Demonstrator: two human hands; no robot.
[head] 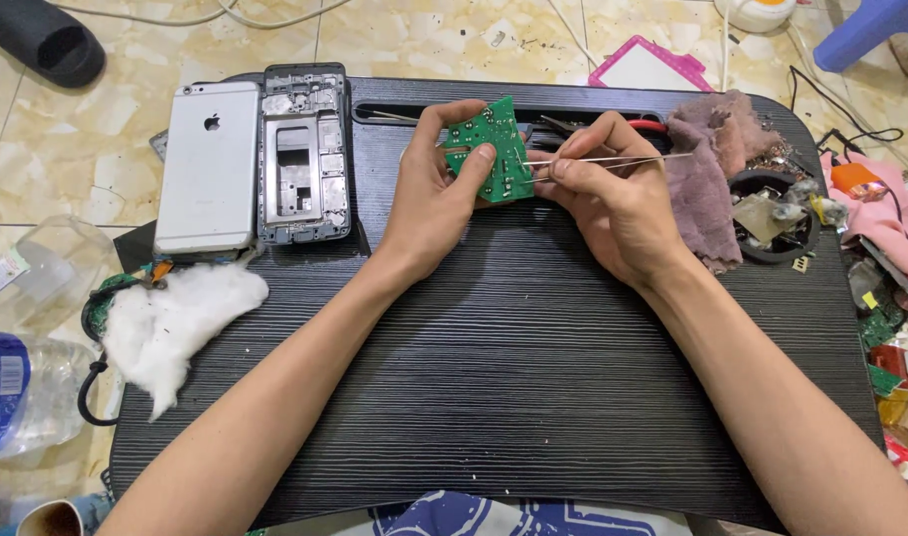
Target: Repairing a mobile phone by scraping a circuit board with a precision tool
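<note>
Black, ribbed and dark-grained, the lap-desk tabletop (514,377) sits on a beige marble-patterned tile floor (67,139) strewn with clutter. Near the tabletop's far edge, the left hand (429,194) holds a small green printed circuit board (496,149) up off the surface, thumb pressed on its face and fingers (452,111) wrapped behind its upper edge. The right hand (613,199) pinches a pair of thin silver metal tweezers (613,159), fingers closed narrowly around them, with the tips touching the board's right side and the long end pointing right.

At the tabletop's far left lie a silver smartphone back shell (208,164) and, just beside it, a grey stripped phone frame (305,154). A wad of white cotton wool (166,323) rests at the left edge below them. A crumpled mauve cloth (707,174) lies right of the right hand, next to a round black holder of small scraps (772,218). A clear plastic bottle with blue label (7,397) lies on the floor to the left.
</note>
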